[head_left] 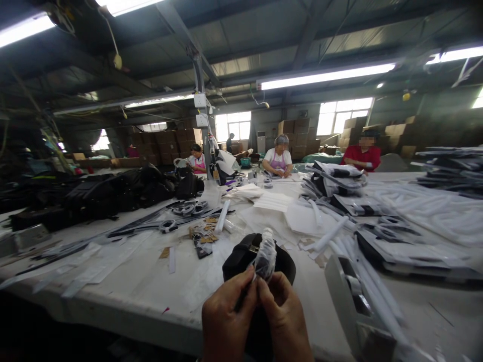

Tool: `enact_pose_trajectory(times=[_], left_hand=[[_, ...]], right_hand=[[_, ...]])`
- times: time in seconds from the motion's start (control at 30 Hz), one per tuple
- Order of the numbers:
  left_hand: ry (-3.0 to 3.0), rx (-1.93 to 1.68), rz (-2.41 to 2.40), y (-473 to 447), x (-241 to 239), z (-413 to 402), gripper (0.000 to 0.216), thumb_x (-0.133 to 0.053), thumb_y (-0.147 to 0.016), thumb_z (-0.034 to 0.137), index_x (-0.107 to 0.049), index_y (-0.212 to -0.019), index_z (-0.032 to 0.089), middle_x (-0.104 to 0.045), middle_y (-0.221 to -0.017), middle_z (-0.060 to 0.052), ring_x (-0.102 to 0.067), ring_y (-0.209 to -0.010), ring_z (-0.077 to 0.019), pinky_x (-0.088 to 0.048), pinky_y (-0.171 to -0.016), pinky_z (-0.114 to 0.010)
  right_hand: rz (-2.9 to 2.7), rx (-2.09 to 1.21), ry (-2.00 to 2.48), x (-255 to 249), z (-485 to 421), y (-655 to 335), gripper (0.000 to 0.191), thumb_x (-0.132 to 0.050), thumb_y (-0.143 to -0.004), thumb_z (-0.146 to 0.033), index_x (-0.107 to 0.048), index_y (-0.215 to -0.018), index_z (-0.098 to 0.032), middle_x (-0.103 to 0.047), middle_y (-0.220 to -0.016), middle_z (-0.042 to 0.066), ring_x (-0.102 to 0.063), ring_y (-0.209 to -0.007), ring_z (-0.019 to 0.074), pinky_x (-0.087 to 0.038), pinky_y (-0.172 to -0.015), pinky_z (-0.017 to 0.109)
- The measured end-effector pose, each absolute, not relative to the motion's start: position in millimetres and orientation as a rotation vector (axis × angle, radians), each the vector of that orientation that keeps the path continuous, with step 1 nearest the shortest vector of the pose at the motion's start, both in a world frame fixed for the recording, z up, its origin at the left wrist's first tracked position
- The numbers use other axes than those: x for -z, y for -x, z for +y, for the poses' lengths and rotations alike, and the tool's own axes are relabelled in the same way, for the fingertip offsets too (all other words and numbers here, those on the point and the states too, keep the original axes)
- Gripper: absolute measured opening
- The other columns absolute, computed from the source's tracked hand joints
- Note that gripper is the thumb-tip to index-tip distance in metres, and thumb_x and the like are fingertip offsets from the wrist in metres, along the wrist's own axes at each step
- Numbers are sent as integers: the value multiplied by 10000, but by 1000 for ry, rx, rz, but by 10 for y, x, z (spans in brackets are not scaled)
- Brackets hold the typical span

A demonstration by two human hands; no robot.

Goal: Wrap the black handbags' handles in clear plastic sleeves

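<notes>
Low at the near edge of the white table [124, 296], the left hand [226, 322] and right hand [285, 319] meet, fingertips of both pinched shut on a small clear plastic wrapper [266, 256] held upright over a black cap [241, 259]. Bare tabletop lies open to the left of the cap (only flat strips there), while a tape dispenser [352, 296] and white rolled tubes [328, 236] crowd the right side.

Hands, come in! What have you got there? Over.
Left hand and right hand pinch crinkly clear plastic wrap. Black cap behind it. Nothing blocking.
</notes>
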State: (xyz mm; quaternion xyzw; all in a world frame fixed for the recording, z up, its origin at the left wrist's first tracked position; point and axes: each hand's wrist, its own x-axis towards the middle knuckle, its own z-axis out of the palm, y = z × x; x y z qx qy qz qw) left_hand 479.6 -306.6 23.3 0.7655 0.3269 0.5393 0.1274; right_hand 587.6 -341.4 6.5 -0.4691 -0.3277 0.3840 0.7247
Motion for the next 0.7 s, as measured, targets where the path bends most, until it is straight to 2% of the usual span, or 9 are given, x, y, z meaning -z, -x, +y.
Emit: enact_pose_trajectory(times=[0.23,0.37,0.5,0.7], left_hand=[[-2439,-1808,829,-4782,-159,-3058,223,-641,-869,137,-697,-1073,207,-764,-1026,-28,-743,-873,-170,-592,-833,-197],[-2627,-1835,706,-4804,-167,-3050,260,-576,-884,76,-680,-1113,141,-748,-1072,-90,-721,-967,-182,-572,-891,-216],[-2743,-1773,713,-4815,-170,-3070,328,-517,-889,78,-650,-1188,93,-693,-1188,-149,-671,-1091,-232,-574,-923,-291],[-2681,-1632,780,-4783,-127,-3141,455,-575,-857,101,-599,-1306,177,-637,-1291,-109,-620,-1172,-253,-531,-995,-314]], right_hand=[[-712,-863,975,-67,-3458,-5864,314,-747,-751,-459,-609,-825,-187,-658,-750,8,-597,-743,174,-484,-685,248],[-672,-872,960,-7,-3453,-5860,318,-747,-752,-458,-603,-819,-183,-670,-775,19,-600,-742,178,-498,-697,267],[-653,-855,994,48,-3426,-5860,339,-754,-742,-468,-581,-799,-183,-665,-790,22,-596,-733,179,-505,-685,280],[-707,-842,1045,-13,-3436,-5900,342,-764,-727,-481,-616,-779,-177,-672,-756,30,-611,-755,200,-508,-707,289]])
